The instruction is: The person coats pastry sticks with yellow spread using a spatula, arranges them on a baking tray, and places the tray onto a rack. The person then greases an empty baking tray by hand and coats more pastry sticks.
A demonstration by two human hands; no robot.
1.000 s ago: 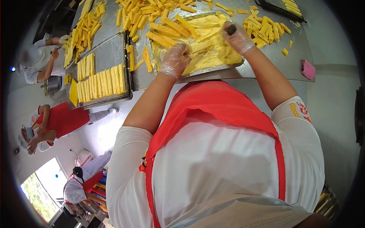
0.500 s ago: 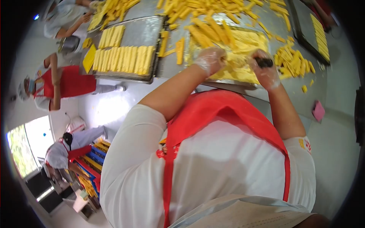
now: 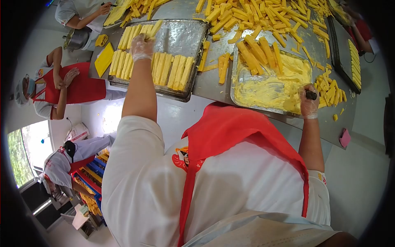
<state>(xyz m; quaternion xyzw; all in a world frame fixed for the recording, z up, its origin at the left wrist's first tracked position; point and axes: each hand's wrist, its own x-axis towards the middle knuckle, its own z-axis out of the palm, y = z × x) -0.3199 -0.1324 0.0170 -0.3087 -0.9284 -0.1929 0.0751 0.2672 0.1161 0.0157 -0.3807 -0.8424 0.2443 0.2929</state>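
My left hand [image 3: 142,48], in a clear glove, is over the baking tray [image 3: 181,37] on the left. Its fingers are closed on a spread-coated yellow bread stick [image 3: 155,29], beside the far row of coated sticks. A second row of coated sticks [image 3: 179,73] lies along the near side, partly hidden by my forearm. My gloved right hand [image 3: 308,103] grips a dark-handled tool [image 3: 311,95] at the right corner of a metal pan [image 3: 233,84]; the tool's working end is not visible. Pale yellow spread [image 3: 267,92] covers much of the pan, and several uncoated sticks [image 3: 261,51] rest at its far side.
Loose yellow sticks [image 3: 263,16] are heaped across the back of the table, with a smaller pile [image 3: 329,88] right of the pan. Another tray [image 3: 343,61] stands far right. A co-worker in a red apron [image 3: 78,86] stands at the left; other people work nearby.
My left hand has moved from above the spread pan leftward to the baking tray, with a coated stick. My right hand has shifted to the pan's right corner, still holding the tool.
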